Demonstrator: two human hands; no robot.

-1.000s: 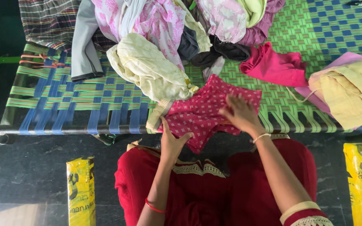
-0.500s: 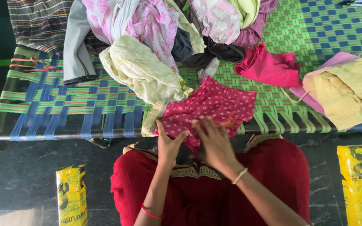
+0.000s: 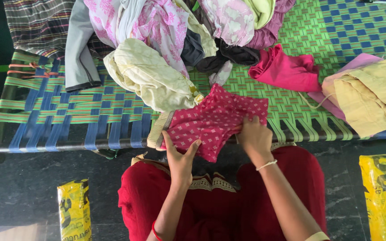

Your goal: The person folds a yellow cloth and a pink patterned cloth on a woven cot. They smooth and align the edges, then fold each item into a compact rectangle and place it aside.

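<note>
A pink-red cloth with small white dots point(image 3: 215, 117) lies at the near edge of a woven cot point(image 3: 90, 111). My left hand point(image 3: 180, 157) grips its lower left edge, thumb on top. My right hand point(image 3: 253, 136) holds the cloth's right side, fingers curled over a fold. Both hands are in front of my red garment point(image 3: 220, 201).
A pile of mixed clothes point(image 3: 175, 27) covers the cot's far side, with a cream garment point(image 3: 150, 76) just left of the dotted cloth. A plain pink cloth point(image 3: 287, 69) and a yellow-beige garment point(image 3: 371, 96) lie at the right. Yellow bags point(image 3: 73, 209) point(image 3: 383, 192) stand on the dark floor.
My right hand went from pressing flat on the cloth's right part, down to the near edge, then back up to grip the right side. The cloth is now more bunched and lifted slightly.
</note>
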